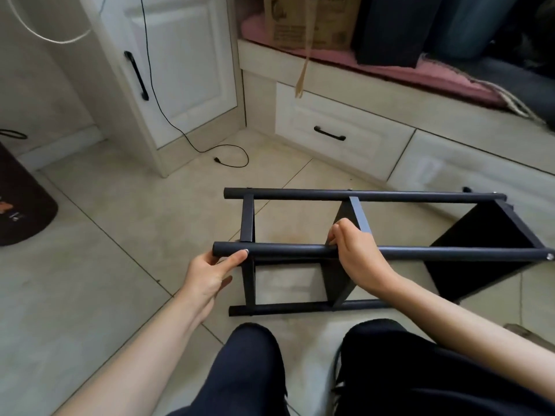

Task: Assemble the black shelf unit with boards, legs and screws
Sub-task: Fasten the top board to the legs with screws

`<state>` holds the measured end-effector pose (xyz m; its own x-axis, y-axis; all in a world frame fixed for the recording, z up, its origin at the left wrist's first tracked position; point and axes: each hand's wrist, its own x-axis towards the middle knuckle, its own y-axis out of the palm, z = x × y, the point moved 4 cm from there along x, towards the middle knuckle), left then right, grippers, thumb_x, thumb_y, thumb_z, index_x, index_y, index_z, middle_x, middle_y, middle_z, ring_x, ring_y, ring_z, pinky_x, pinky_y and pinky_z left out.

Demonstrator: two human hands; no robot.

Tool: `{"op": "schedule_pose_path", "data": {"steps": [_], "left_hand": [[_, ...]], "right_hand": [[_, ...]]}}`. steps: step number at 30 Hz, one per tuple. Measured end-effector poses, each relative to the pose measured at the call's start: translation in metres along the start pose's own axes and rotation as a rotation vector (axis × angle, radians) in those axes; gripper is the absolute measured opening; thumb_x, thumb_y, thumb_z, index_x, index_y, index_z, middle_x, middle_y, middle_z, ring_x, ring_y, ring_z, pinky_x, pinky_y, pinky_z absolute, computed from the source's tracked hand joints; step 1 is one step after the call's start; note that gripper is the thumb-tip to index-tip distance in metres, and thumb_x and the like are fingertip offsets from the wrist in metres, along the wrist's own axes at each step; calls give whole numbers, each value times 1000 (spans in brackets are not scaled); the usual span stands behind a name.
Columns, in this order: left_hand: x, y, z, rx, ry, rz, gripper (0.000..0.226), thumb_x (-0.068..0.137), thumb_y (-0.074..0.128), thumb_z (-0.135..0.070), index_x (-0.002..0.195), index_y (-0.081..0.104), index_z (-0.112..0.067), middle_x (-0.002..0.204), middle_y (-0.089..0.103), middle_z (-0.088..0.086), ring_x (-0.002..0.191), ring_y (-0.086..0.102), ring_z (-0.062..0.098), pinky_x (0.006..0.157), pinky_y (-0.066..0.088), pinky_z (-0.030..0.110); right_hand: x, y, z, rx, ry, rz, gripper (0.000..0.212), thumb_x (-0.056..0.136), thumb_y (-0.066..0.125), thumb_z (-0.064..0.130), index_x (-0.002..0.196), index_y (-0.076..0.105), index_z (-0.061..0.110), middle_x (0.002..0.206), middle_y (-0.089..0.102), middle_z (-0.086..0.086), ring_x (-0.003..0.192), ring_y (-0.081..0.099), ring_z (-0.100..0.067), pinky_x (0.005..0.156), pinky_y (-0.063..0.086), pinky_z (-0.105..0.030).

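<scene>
The black shelf unit (390, 196) lies on its side on the tiled floor, its round legs running left to right and three boards standing between them. My left hand (210, 270) pinches the left end of the near upper leg (450, 253) between thumb and fingers. My right hand (356, 253) grips the same leg where the middle board (359, 216) meets it, fingers curled over the top. A screw head (550, 257) shows at the leg's right end. The right board (480, 250) is widest in view.
White cabinets (186, 70) and a drawer (330, 133) stand behind the unit. A black cable (228, 151) trails on the floor. A dark mat (21, 205) lies at left. A cardboard box (309, 19) sits on the pink-covered bench. My knees (255, 370) are in the foreground.
</scene>
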<state>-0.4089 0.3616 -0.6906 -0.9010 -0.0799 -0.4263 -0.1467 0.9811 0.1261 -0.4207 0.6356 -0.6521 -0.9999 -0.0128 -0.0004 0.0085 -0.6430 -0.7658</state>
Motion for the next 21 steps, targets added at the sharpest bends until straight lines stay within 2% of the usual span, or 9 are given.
{"op": "schedule_pose_path", "data": {"steps": [7, 10, 12, 13, 15, 18, 21], "left_hand": [[3, -5, 6, -10, -7, 9, 58, 44, 87, -39, 97, 74, -17, 89, 78, -12, 87, 71, -1, 100, 49, 41], [5, -8, 4, 12, 12, 19, 42, 54, 88, -32, 92, 78, -19, 90, 77, -9, 96, 68, 10, 96, 48, 38], [7, -11, 1, 61, 50, 31, 24, 68, 88, -21, 90, 80, -21, 88, 76, -7, 92, 63, 15, 89, 47, 35], [9, -13, -2, 101, 77, 35, 23, 72, 87, -16, 93, 79, -21, 87, 75, -6, 90, 62, 15, 86, 47, 32], [12, -16, -9, 230, 138, 44, 28, 74, 87, -15, 100, 77, -22, 91, 74, -6, 89, 65, 13, 83, 49, 25], [14, -18, -28, 548, 234, 77, 28, 74, 89, -25, 98, 74, -29, 97, 74, -9, 91, 67, 5, 78, 47, 13], [13, -12, -49, 916, 339, 132, 25, 79, 84, -38, 96, 67, -32, 96, 68, -17, 93, 63, 0, 78, 47, 17]], "right_hand": [[-1, 3, 3, 9, 59, 8, 23, 103, 28, 16, 99, 51, 15, 91, 59, -6, 88, 56, -28, 84, 52, -49], [-2, 3, 4, 12, 71, 12, 24, 103, 29, 15, 100, 52, 14, 92, 60, -7, 87, 57, -28, 83, 53, -46], [0, 3, 4, 9, 90, 34, 26, 105, 28, 18, 101, 53, 15, 94, 61, -5, 89, 58, -25, 82, 53, -41], [1, 3, 3, -2, 102, 54, 27, 106, 28, 21, 102, 54, 15, 96, 61, -4, 89, 59, -23, 81, 52, -38], [5, 3, 2, -28, 123, 92, 29, 106, 27, 26, 101, 55, 18, 97, 61, -2, 89, 58, -18, 80, 50, -35], [13, 0, 12, -20, 83, 76, 30, 105, 28, 28, 93, 54, 18, 90, 62, 4, 85, 59, -15, 75, 49, -33], [33, -2, 38, -63, -91, 4, 30, 103, 31, 28, 90, 54, 13, 81, 56, 7, 81, 52, -17, 66, 40, -34]]}}
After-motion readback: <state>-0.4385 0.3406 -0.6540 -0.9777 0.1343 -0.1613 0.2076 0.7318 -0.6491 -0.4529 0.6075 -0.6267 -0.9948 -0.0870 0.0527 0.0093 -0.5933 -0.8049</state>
